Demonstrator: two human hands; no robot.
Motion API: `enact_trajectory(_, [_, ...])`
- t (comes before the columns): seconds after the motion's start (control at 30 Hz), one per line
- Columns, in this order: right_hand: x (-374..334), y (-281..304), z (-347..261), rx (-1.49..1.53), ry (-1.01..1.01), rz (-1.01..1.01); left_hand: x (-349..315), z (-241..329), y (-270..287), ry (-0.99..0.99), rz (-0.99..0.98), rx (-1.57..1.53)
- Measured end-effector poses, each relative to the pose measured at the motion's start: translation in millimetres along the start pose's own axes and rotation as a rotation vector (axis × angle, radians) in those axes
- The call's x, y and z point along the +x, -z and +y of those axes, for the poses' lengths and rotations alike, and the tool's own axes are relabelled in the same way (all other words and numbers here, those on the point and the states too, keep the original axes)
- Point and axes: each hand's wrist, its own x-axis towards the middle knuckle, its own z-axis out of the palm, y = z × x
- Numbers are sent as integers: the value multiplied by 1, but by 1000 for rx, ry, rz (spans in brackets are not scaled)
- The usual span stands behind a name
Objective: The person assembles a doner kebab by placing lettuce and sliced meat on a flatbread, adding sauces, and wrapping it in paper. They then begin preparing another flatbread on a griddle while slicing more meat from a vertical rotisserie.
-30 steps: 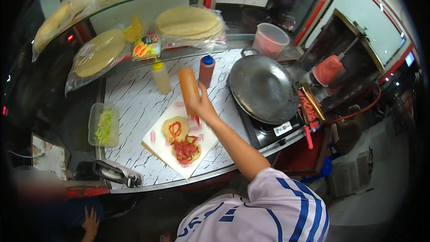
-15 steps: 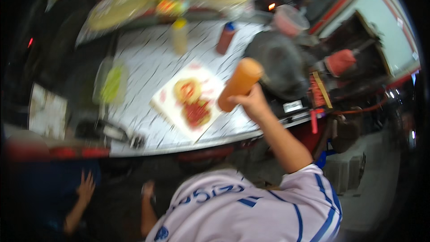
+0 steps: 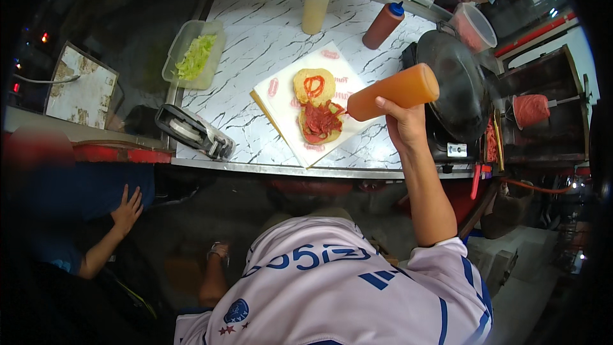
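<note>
So I've got the orange squeeze bottle (image 3: 394,92) clamped in my right hand (image 3: 402,129), tipped over on its side with the nozzle pointing down at the open bun (image 3: 317,106). The bun sits on a white paper sheet (image 3: 311,103) in the middle of the marble-pattern desk (image 3: 255,45); the far half has a red sauce squiggle on it, the near half is piled with red meaty filling, and the bottle's tip is right over that near half, just about touching it. My left hand isn't in the shot at all, so I can't tell what it's doing. Going out from the bun: behind it stands a yellow squeeze bottle (image 3: 316,5), and to the right of that a brown bottle with a blue cap (image 3: 384,24). Right of the bun, just past my hand, there's a big dark round pan (image 3: 457,87) on a burner. Left of the bun there's a clear tub of shredded lettuce (image 3: 193,55), and nearer me on that side a metal tool (image 3: 193,131) lying by the desk edge. Down low on the left, somebody else's hand (image 3: 127,209) is resting below the desk.
</note>
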Motion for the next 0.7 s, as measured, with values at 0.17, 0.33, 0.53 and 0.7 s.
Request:
enact_trajectory(0.17, [-2,-5,-10,-7,31,47,23,-2,9,-11,18,96])
enact_trajectory(0.33, [-7,-12,-16,-14,-7,78,41,16,29,-95,230,-277])
enact_trajectory(0.53, [-10,-15,-19,-13,66,16,45,24,31,-229,304,-426])
enact_trajectory(0.7, [-10,-18,-20,3,114,14,26,26,28,-64,156,-546])
